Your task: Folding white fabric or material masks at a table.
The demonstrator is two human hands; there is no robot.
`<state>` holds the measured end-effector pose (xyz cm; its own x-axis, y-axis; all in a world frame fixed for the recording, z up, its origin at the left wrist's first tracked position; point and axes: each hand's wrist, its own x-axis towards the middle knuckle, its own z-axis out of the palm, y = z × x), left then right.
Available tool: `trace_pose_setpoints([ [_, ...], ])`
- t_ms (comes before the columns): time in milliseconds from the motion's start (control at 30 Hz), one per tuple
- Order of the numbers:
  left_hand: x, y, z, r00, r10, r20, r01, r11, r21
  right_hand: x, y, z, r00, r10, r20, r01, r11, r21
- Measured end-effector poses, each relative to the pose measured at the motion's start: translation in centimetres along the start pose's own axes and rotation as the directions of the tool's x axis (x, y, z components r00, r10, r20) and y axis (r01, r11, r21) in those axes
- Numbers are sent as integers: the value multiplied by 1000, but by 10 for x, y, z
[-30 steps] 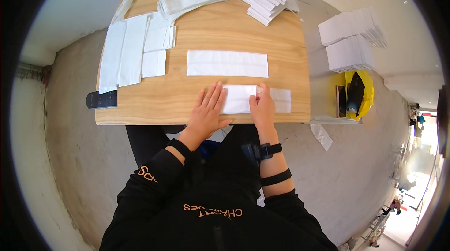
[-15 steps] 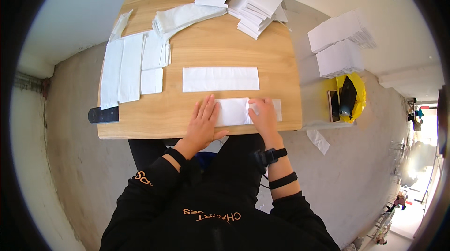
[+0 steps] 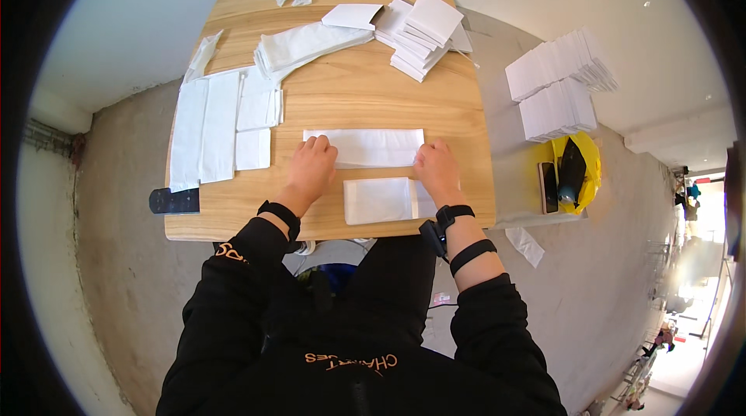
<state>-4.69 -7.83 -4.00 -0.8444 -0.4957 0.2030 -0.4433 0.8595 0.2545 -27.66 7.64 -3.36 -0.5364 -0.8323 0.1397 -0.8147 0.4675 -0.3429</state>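
Note:
A long flat white strip (image 3: 377, 148), of paper or thin film, lies crosswise on the wooden table. Its left end is under the curled fingers of my left hand (image 3: 313, 163), closed on that end. At the opposite end my right hand (image 3: 437, 169) is closed too, fingertips pinched at the lower corner. Just nearer to me lies a folded white piece (image 3: 378, 201) with a flap at its right side; neither hand is holding it. Both thumbs are mostly hidden.
Flat white sleeves (image 3: 203, 128) lie side by side on the table's (image 3: 373, 90) left. At the back are a long white stack (image 3: 307, 45) and piled white cards (image 3: 427, 31). Beyond the right edge are white stacks (image 3: 556, 109), a phone (image 3: 549, 187) and a yellow bag (image 3: 592, 175).
My hands have left the folded white piece near the table's front edge. They have moved away from me and apart, onto the two ends of the long strip.

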Motion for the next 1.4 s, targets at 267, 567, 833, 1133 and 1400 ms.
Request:
trace_pose_setpoints([
  [267, 6, -4, -2, 991, -98, -90, 81, 980, -180, 0, 3, -9, 992, 126, -5, -120, 952, 282],
  [567, 3, -3, -19, 985, -121, -127, 73, 941, -331, 1, -32, 20, 978, 11, -206, -3, 999, 39],
  [833, -13, -9, -30, 971, -200, -128, 140, 918, -372, 7, -25, 17, 939, 242, -246, -126, 904, 408],
  [1133, -52, -19, -50, 940, -236, -244, 121, 904, -411, -7, -68, 2, 920, 351, -172, -108, 652, 750],
  [1400, -65, 20, -82, 865, -316, -390, 171, 917, -361, -22, -141, -11, 922, 326, -209, 4, 531, 847],
])
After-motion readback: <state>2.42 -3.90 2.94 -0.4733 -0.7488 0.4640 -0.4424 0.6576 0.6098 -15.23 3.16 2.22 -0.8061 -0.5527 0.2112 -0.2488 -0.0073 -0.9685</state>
